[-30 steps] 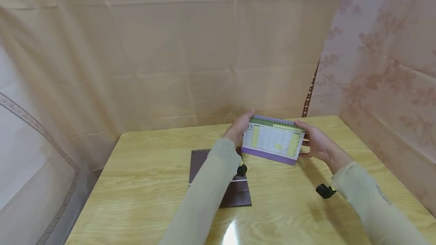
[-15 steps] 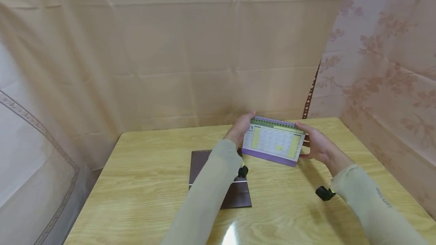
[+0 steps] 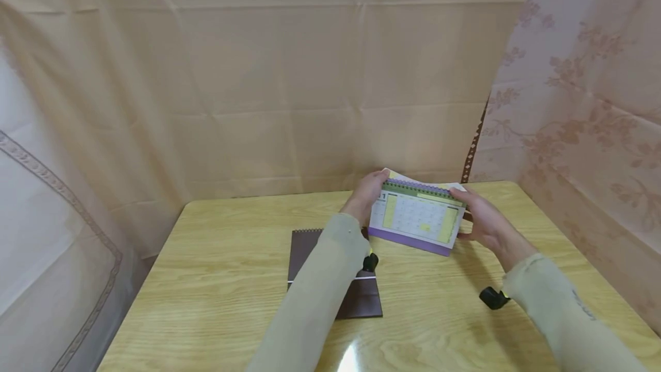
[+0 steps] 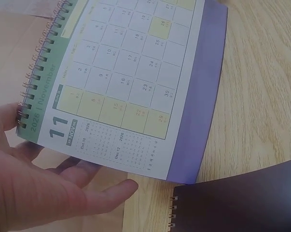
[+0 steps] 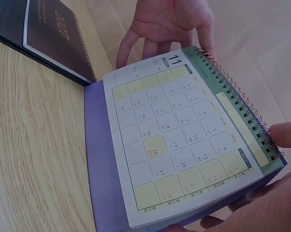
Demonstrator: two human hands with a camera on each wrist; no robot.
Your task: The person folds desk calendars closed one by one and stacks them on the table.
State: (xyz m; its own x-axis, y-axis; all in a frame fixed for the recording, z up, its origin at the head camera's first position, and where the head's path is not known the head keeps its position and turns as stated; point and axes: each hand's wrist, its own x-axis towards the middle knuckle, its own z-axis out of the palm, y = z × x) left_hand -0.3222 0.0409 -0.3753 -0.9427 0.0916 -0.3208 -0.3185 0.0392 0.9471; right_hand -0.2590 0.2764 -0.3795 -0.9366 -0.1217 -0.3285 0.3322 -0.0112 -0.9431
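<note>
Between my two hands stands a desk calendar [image 3: 417, 217] with a purple base and a coil along its top edge. Its front page reads November 2026 in the left wrist view. My left hand [image 3: 366, 195] holds the calendar's left end, thumb by the coil and the other fingers behind the pages. At the other end, my right hand [image 3: 488, 221] grips the top right corner, its thumb [image 5: 286, 134] against the coil. Pale page edges stick up behind the coil in the head view. The calendar's back is hidden.
A dark brown spiral-bound calendar [image 3: 360, 298] marked 2027, with a white band across it, lies on the wooden table [image 3: 222, 280], partly under my left forearm. Beige curtain [image 3: 258, 102] hangs behind the table, flowered cloth [image 3: 583, 113] at the right.
Pale pages now show above the coil at the back, where none showed before. Both hands keep their hold on the calendar and have hardly shifted.
</note>
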